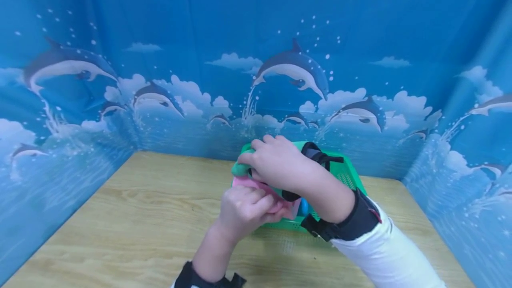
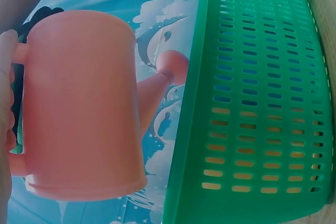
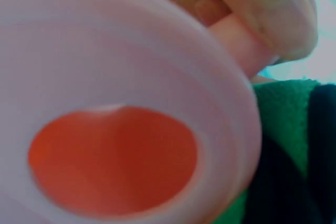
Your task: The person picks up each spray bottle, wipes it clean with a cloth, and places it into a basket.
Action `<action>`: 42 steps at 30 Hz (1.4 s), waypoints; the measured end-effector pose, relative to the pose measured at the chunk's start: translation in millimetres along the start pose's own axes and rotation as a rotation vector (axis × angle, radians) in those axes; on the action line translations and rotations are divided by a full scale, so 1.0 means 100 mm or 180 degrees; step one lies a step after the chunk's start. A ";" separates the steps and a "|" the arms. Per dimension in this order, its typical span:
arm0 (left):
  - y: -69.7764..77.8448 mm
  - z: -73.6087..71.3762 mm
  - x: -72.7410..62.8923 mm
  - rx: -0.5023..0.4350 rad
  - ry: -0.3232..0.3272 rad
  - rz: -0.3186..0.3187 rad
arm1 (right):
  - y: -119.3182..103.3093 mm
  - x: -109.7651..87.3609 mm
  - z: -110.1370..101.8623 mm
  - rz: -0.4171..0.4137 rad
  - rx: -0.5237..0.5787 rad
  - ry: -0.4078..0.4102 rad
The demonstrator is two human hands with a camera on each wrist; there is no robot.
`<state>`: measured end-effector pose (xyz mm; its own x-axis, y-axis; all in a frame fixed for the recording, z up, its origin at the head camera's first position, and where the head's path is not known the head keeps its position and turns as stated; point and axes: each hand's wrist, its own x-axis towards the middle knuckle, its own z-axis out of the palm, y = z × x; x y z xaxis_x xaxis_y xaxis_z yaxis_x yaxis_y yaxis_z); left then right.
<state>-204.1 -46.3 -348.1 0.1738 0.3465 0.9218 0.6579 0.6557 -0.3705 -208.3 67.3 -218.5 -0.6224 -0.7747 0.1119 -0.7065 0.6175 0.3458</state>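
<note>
A pink watering can [image 2: 84, 103] is tilted over the near left part of a green plastic basket [image 1: 352, 172], its spout pointing toward the basket in the left wrist view. My left hand [image 1: 246, 210] grips the can by its handle. Just beyond it, my right hand [image 1: 276, 163] holds a soft green and black cloth item [image 1: 241, 169], thumb on one side and fingers over the top. That cloth [image 3: 286, 111] shows beside the can's open top in the right wrist view, and the right fingers are outside that view.
Inside the basket lie a blue object [image 1: 304, 206] and a black strap-like piece [image 1: 335, 159]. The basket stands on a wooden table [image 1: 160, 217], close to the dolphin-printed curtain [image 1: 192, 57] that encloses the back and sides.
</note>
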 end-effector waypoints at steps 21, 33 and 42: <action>-0.06 -0.05 0.01 -0.0077 0.0095 -0.0016 | 0.18 -0.40 -0.17 0.0063 0.0310 -0.0216; -0.05 -0.12 0.06 -0.0048 0.0110 0.0007 | 0.33 -0.54 -0.21 -0.0001 0.0759 -0.0200; -0.02 -0.13 0.15 -0.0074 0.0334 0.0178 | 0.30 -0.26 -0.17 -0.0142 0.0888 -0.0477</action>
<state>-193.5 -50.8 -331.9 0.2855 0.3091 0.9072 0.6617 0.6212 -0.4199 -207.5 104.1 -195.1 -0.6168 -0.7859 -0.0433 -0.7864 0.6130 0.0762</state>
